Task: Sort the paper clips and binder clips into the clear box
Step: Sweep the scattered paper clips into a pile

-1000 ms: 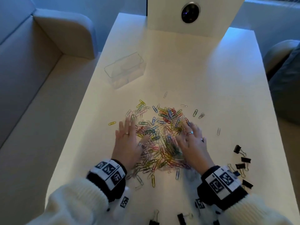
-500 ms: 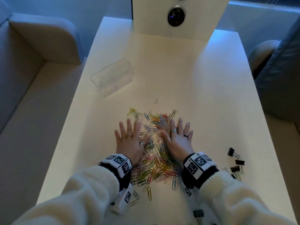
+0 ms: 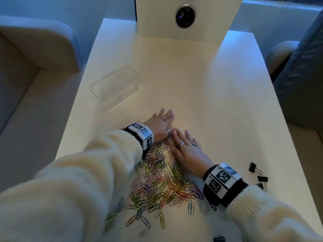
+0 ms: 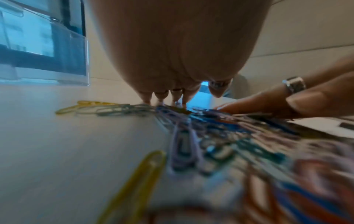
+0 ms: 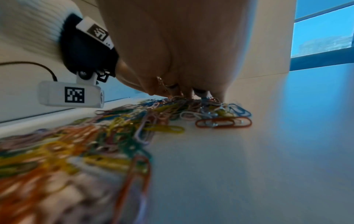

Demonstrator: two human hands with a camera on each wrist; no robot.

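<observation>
Head view: left hand point(image 3: 160, 125) and right hand point(image 3: 187, 151), fingers spread flat, press the paper clips point(image 3: 160, 182) on the table point(image 3: 201, 84); clear box point(image 3: 113, 84) far-left, binder clips point(image 3: 257, 174) right. Left wrist view: fingertips point(image 4: 161, 97) touch clips, box wall point(image 4: 44, 45) behind. Right wrist view alone shows a window point(image 5: 323, 28).

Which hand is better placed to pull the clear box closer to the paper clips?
Probably the left hand: it lies flat nearest the clear box, on the same side. The right hand is farther away.

Probably a living room: sofa point(image 3: 31, 70) beside white table point(image 3: 192, 84).
</observation>
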